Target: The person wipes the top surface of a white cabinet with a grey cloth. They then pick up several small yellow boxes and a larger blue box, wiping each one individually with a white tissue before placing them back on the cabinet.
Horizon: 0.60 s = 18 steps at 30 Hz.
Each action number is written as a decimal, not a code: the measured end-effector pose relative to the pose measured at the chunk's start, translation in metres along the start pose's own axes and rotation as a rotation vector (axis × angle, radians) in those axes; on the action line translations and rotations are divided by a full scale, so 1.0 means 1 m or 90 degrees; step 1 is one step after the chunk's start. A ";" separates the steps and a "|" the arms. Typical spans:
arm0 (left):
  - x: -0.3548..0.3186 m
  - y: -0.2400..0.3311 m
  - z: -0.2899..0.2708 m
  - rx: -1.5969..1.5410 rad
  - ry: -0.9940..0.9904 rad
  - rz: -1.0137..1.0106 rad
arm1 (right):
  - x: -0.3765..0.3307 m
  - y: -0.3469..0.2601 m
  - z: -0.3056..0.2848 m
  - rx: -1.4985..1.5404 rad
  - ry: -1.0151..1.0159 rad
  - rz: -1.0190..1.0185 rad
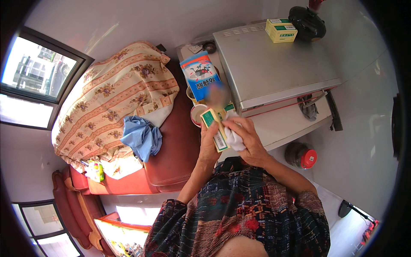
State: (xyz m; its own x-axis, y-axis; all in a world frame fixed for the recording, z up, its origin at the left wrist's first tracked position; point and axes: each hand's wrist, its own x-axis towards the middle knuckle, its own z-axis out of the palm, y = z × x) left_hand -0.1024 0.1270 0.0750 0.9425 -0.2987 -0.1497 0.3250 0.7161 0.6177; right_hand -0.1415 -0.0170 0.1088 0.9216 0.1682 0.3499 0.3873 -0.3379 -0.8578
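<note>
One left hand (pixel 207 147) on my feed gripping a rectangular yellow-green cardboard carton (pixel 219 139), long axis slanting up-left, right hand (pixel 251 145) pinching soft crumpled white cloth (pixel 233 139) at its side, near the smooth pale counter (pixel 278 133).

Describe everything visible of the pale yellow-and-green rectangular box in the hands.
The pale yellow-and-green rectangular box looks like printed cardboard, with green panels and a barcode near the end closest to the body. It is tilted, slanting from upper left to lower right. The bare left hand grips its left side; the bare right hand holds a crumpled white cloth against its right side. Fingers and cloth hide parts; whether it's sealed can't be told.
</note>
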 end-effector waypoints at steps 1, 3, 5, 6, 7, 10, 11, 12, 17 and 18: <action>0.001 0.002 -0.002 -0.031 0.000 -0.018 | -0.004 0.000 -0.008 0.013 -0.038 0.009; 0.003 0.007 -0.003 -0.067 -0.013 -0.036 | -0.009 0.000 -0.020 0.203 -0.052 0.109; 0.005 0.013 0.000 -0.078 -0.036 -0.035 | -0.008 0.001 -0.030 0.443 -0.011 0.221; 0.003 0.016 0.009 -0.059 -0.040 -0.038 | 0.000 0.000 -0.033 0.435 0.045 0.211; 0.002 0.013 0.007 -0.036 -0.034 -0.049 | 0.010 0.005 -0.033 0.410 0.085 0.193; -0.002 0.002 0.007 0.049 -0.026 -0.099 | 0.035 0.026 -0.022 0.325 0.185 0.137; -0.003 -0.003 0.007 0.049 -0.013 -0.119 | 0.042 0.032 -0.012 0.294 0.202 0.114; -0.004 -0.005 0.004 0.050 0.006 -0.130 | 0.048 0.034 -0.005 0.267 0.210 0.089; 0.002 0.001 -0.002 -0.068 -0.029 -0.079 | 0.030 0.016 0.007 -0.023 0.088 -0.042; 0.004 0.000 -0.004 -0.078 -0.004 -0.064 | 0.025 0.013 0.008 -0.023 0.065 -0.037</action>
State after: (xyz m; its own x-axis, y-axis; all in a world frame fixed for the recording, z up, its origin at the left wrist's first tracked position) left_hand -0.0987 0.1283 0.0718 0.9042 -0.3772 -0.2006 0.4255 0.7537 0.5009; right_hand -0.1137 -0.0095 0.1034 0.8949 0.0930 0.4365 0.4386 -0.3639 -0.8217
